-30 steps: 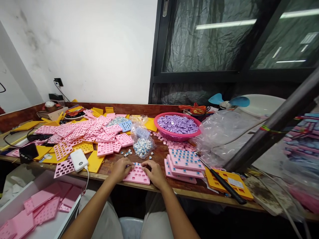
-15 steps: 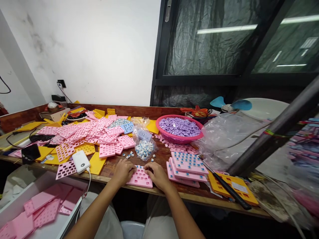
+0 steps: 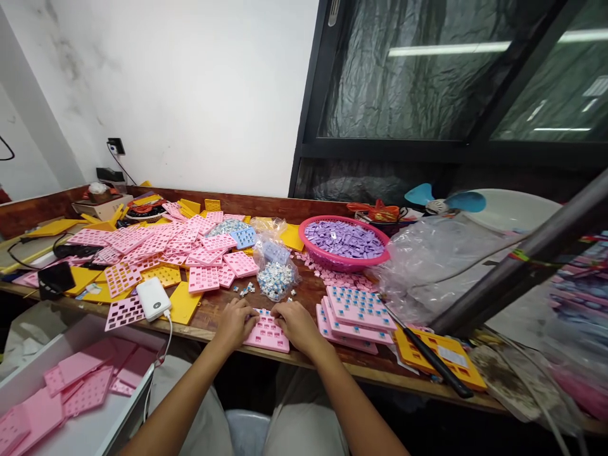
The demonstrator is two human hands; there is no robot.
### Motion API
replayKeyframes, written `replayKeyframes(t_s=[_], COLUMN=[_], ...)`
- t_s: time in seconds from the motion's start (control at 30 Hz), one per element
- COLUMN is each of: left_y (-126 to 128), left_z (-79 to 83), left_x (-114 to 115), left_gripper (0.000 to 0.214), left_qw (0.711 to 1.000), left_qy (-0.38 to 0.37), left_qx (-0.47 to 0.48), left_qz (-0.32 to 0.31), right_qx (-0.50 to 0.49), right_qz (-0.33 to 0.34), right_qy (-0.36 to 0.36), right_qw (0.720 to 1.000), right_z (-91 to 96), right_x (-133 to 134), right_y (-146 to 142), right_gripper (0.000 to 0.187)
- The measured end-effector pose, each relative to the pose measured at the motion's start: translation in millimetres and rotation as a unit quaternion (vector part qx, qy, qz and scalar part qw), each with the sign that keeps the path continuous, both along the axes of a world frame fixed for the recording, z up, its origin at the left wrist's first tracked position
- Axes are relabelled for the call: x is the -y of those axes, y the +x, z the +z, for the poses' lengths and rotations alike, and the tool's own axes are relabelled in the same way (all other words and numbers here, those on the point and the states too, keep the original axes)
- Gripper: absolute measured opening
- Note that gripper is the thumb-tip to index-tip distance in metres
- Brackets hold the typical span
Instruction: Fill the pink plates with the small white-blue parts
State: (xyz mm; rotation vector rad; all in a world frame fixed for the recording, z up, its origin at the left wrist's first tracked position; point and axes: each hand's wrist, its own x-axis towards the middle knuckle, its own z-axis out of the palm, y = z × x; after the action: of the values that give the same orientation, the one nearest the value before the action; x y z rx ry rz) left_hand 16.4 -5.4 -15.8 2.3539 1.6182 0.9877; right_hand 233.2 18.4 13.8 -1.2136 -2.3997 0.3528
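Fingers (image 3: 249,311) of the left hand (image 3: 235,324) are bent and bunched close together, their tips down on the far left part of a pink tray (image 3: 268,334). Those (image 3: 281,310) of the right hand (image 3: 297,324) are curled the same way on the far right part. Whether either set pinches a small piece is too small to tell. The pink tray lies flat at the near edge of the wooden bench (image 3: 304,294), between the two hands, with a few blue-white pieces seated in its far rows. Just beyond it are loose small parts (image 3: 246,291) and a clear bag of blue-white parts (image 3: 275,279). Just beside the right hand stands a stack of filled pink trays (image 3: 357,311), and past that lie a black-handled tool (image 3: 430,358) across an orange tray (image 3: 444,354). Left of the left hand are a yellow plate (image 3: 183,305) and a white power bank (image 3: 152,298) with its cable hanging over the bench edge. Farther back are a heap of empty pink trays (image 3: 161,248), a pink basket (image 3: 349,259) of purple pieces and a crumpled clear plastic sheet (image 3: 439,259).
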Motion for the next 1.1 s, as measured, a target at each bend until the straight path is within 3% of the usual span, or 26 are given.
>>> replayKeyframes(t_s=[0.17,0.27,0.43,0.53,0.67,0.93,1.1], left_y=[-3,-12,-26,-25,-23,-38,-45], left_z=[-6.9,-6.5,-2.7,-6.5,-12.4,-1.5,-5.9], left_x=[4,-3,-29,-43,-48,-16,13], left_gripper=[0.015,0.018,0.021,0.015,0.010,0.011,0.016], left_qw=[0.996,0.985,0.991,0.993,0.991,0.977,0.953], left_qy=[-0.007,-0.029,-0.008,-0.034,-0.036,-0.036,-0.037], left_qx=[0.090,0.171,0.115,0.094,0.110,0.210,0.302], left_qz=[-0.011,0.018,0.070,0.068,0.068,0.015,0.004], right_qx=[0.042,0.075,0.100,0.082,0.041,0.080,0.047], right_qz=[-0.007,-0.005,-0.007,-0.043,-0.066,-0.126,-0.103], right_qy=[0.039,0.071,0.094,0.065,0.017,-0.012,-0.026], right_qw=[0.998,0.995,0.990,0.994,0.997,0.989,0.993], right_z=[-7.8,-12.1,-9.4,-2.6,7.9,11.9,10.2], right_x=[3,16,32,21,-13,-72,-82], right_y=[-3,-4,-2,-3,-25,-95,-100], right_gripper=[0.022,0.024,0.017,0.015,0.014,0.015,0.017])
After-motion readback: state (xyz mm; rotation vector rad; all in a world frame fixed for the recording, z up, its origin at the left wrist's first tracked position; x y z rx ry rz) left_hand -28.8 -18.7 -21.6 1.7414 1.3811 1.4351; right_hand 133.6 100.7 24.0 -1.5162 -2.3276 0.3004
